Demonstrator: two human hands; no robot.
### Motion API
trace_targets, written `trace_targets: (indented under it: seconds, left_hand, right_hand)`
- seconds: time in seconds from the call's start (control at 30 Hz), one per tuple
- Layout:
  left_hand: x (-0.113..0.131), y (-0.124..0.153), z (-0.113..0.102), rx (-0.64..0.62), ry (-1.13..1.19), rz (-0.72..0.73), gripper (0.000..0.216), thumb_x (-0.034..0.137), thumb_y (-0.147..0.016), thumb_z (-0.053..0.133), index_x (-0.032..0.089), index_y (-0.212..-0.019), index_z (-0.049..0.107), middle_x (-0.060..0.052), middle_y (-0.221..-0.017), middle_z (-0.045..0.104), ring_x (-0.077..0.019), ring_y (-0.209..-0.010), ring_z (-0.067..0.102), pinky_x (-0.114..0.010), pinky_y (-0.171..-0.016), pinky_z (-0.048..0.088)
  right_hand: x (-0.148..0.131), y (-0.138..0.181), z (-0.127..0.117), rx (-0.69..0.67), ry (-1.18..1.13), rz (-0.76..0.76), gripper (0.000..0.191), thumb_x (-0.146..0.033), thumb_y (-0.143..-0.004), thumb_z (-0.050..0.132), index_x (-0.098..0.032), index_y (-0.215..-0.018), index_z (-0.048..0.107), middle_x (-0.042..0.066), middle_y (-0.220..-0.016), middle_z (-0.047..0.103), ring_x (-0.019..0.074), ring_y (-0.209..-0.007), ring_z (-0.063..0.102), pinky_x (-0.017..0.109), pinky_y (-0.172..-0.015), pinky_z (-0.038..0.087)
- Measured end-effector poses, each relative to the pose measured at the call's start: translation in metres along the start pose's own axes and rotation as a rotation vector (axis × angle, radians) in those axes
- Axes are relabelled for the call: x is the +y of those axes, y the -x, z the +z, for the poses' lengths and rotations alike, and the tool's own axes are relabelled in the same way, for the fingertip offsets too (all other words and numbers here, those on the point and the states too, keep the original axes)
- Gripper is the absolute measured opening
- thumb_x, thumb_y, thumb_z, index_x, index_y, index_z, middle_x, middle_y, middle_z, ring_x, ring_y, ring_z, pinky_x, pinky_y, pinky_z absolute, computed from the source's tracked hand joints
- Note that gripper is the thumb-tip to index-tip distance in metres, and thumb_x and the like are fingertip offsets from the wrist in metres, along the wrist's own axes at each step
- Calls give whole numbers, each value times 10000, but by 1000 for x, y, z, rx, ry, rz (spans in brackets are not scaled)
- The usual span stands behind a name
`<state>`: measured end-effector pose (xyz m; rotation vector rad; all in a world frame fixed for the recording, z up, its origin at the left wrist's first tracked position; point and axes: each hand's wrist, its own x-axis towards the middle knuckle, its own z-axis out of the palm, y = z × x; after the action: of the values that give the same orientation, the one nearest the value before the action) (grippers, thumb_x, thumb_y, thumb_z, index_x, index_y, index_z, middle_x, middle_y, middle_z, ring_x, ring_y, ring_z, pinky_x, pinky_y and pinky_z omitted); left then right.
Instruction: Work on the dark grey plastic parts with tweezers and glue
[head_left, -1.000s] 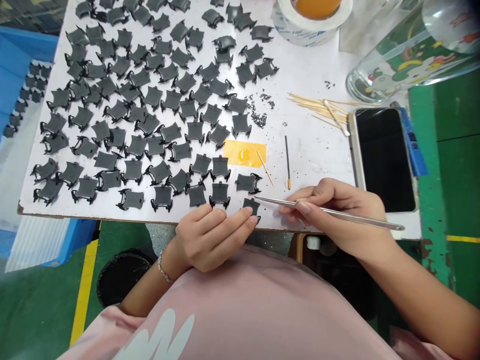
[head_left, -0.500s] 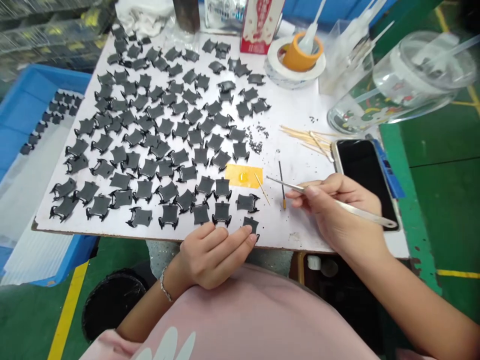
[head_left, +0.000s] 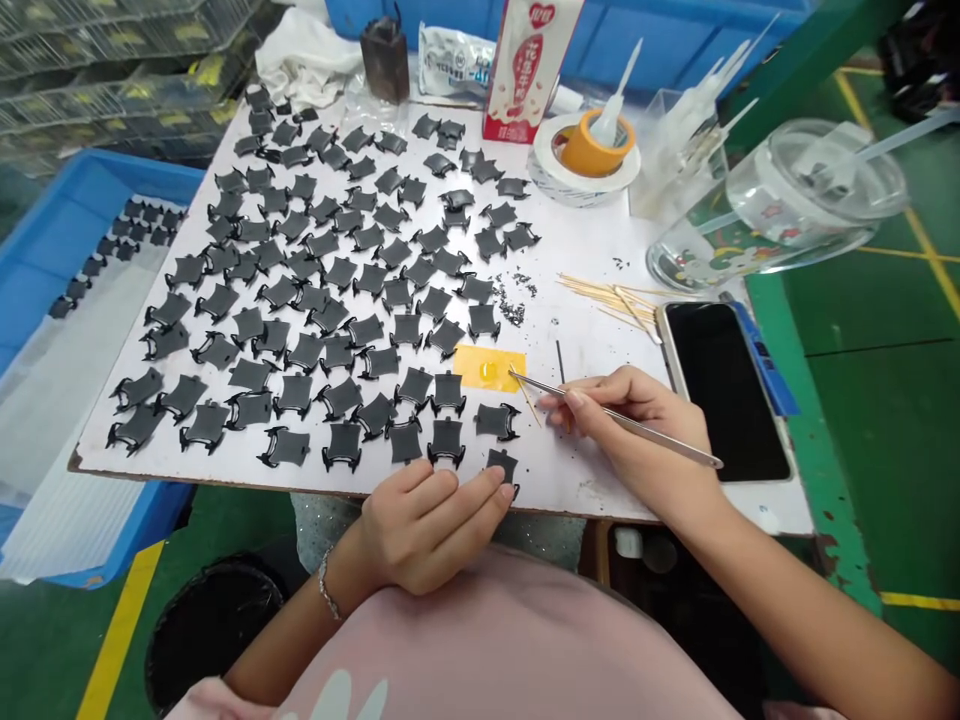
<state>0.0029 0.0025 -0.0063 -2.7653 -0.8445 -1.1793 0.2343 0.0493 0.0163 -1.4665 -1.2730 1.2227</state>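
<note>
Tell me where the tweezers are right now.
In the head view, the tweezers lie in the right hand, right of centre, their tip at the right edge of the yellow patch, left of the phone.

Green floor [head_left: 885, 420], yellow lines [head_left: 116, 640]

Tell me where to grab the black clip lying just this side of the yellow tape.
Pinch the black clip across its far and near edges, coming straight down from above. It lies flat on the white board, and hooked prongs curl out at its right end, so a grip along its length would probably snag your fingers.
</note>
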Motion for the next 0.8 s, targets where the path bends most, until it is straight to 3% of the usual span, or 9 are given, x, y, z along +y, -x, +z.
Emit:
trace_targets:
  seconds: [0.23,0.37,0.57,0.8]
  left_hand:
    - [0,1,1,11,1,4,255,78,-1013,447,42,-1023,700,-132,-1006,778,-143,-610,580,-293,-500,391]
    - [0,0,1,9,3,5,275,82,-1018,428,43,-1026,700,-137,-1007,777,-146,-610,586,-299,-491,399]
    - [0,0,1,7,7,-5,236,85,-1006,468,38,-1017,699,-140,-998,776,-149,-601,580,-301,-481,388]
    - [0,-1,1,14,4,-11,180,94,-991,531,50,-1020,703,-130,-994,777,-138,-601,566,-293,-493,398]
  right_hand:
    - [-8,16,-5,91,-147,-68,207,-285,-827,794,-242,-703,634,4,-753,787,192,-735,770,321,-706,640]
    - [-8,13,-4,29,-116,-51,180,-265,-840,781,-233,-717,654,9,-747,790,182,-763,776,296,-726,642]
    - [0,-2,4,-153,-40,-83,140,-302,-873,744,-234,-784,661,44,-891,809,179,-805,768,304,-739,632]
    - [3,3,4,-125,123,-176,61,-296,-885,728,-254,-880,684,32,-970,801,193,-856,764,322,-771,628]
